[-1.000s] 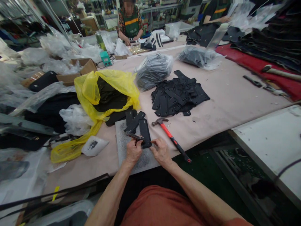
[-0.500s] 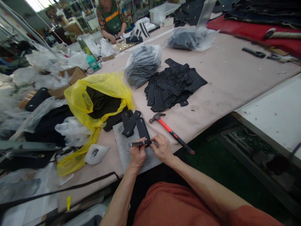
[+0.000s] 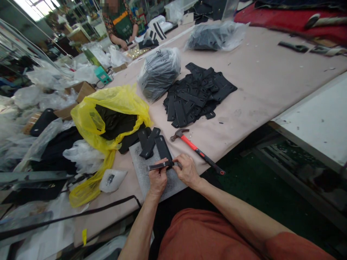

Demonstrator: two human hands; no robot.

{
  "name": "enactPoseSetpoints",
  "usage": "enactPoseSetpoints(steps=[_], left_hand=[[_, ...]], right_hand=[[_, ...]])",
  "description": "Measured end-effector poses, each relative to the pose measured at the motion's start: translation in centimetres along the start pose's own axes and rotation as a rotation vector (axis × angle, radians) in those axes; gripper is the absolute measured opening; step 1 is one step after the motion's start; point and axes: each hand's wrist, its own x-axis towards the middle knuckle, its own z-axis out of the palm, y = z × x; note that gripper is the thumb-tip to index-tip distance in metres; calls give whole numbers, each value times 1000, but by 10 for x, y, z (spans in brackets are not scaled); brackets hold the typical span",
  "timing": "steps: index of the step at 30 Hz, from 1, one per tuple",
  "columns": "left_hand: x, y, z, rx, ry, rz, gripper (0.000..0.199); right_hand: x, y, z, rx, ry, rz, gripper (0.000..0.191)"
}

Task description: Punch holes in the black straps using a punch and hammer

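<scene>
My left hand is closed round a dark metal tool that lies crosswise over the near end of a black strip. Beside it, my right hand pinches at that same end of the strip; its fingertips nearly meet the tool's tip, and any small part between them is too small to make out. Under the strip is a grey speckled slab. More black strips lie crossed on the slab's far side. A hammer with a red and black handle rests to the right.
A pile of black pieces lies beyond the hammer, with a filled plastic bag behind it. An open yellow bag stands at the left. A person works at the table's far side.
The view has shifted slightly, so most things on the table appear a little further left. Both hands keep nearly the same place at the strip's end.
</scene>
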Motion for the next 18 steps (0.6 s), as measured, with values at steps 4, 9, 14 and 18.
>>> enactPoseSetpoints(steps=[4,9,14,18], left_hand=[[1,-2,1,35,2,-19,19],[2,-7,4,95,41,20,19],[1,-7,8,184,57,68,22],[1,-9,10,246,55,140,22]], right_hand=[[0,-1,-1,4,6,-3,18],[0,-1,-1,7,9,-1,17],[-1,1,0,8,6,-6,18],[-2,1,1,-1,5,-6,18]])
